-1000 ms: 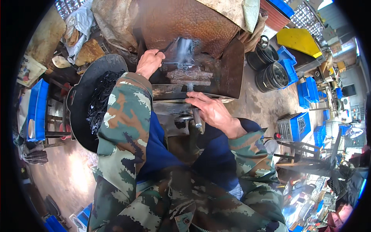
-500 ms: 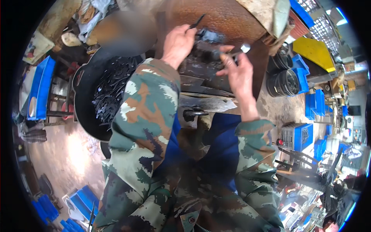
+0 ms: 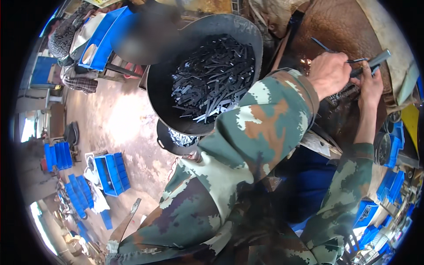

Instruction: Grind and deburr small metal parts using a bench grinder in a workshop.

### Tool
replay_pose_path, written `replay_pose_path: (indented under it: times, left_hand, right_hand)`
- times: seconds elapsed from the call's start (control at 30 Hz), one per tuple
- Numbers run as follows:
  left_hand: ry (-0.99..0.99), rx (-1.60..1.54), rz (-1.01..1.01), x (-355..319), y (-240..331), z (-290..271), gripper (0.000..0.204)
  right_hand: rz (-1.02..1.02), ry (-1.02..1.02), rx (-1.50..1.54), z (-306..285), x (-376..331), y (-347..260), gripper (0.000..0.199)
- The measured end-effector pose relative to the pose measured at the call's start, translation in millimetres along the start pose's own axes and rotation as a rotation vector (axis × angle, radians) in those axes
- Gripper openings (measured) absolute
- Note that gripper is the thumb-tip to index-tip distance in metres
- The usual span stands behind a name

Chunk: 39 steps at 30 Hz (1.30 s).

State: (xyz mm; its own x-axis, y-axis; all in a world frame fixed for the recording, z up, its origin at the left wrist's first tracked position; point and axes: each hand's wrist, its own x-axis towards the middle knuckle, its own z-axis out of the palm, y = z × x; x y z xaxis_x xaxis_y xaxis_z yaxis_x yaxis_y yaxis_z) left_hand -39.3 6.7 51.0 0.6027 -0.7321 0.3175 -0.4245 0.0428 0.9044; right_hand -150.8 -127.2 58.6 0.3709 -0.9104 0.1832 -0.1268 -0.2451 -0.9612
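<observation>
Head view: a worker's two hands meet at upper right of the frame, close in front of a brown, pitted sheet [image 3: 349,24], which limits the room behind them. The widest open stretch is the concrete floor [image 3: 137,145], left of centre, running down from the rim of a large black tub [image 3: 161,95] at upper centre. The left forearm crosses that tub's lower right edge.

One left hand [image 3: 329,74] is closed on a thin dark strip [image 3: 320,44]; a dark length also shows on its right, though whether it is the same piece cannot be told. One right hand [image 3: 369,84], just beside it, has its grip bent around a single grey metal bar [image 3: 380,57], the bright end angled toward upper right.

Two round tubs are seen: the large one heaped with dark flat pieces [image 3: 216,79], too many to count, and a smaller tub [image 3: 165,143] below it, holding silvery pieces [image 3: 182,138]. One long blue bin [image 3: 106,37] stands at upper left.
</observation>
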Motion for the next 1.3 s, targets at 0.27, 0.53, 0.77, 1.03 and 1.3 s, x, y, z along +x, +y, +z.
replay_pose_path:
  times: [0.27,0.53,0.77,1.03,1.3]
  left_hand:
    - [0.016,-0.048,0.025,4,-6,8,0.019]
    - [0.064,-0.138,-0.022,5,5,-16,0.026]
    - [-0.092,0.063,-0.151,-17,-29,-176,0.022]
    - [-0.031,0.874,-0.528,-98,-182,-296,0.044]
    - [0.004,0.885,-0.8,-103,-203,-268,0.074]
  right_hand:
    - [-0.013,-0.069,-0.062,-5,9,7,0.016]
    - [0.021,-0.072,-0.078,-8,8,2,0.031]
    - [0.039,-0.073,-0.103,2,10,-8,0.037]
    - [0.036,-0.045,-0.113,4,12,-4,0.038]
    - [0.054,-0.005,-0.162,5,-3,-19,0.043]
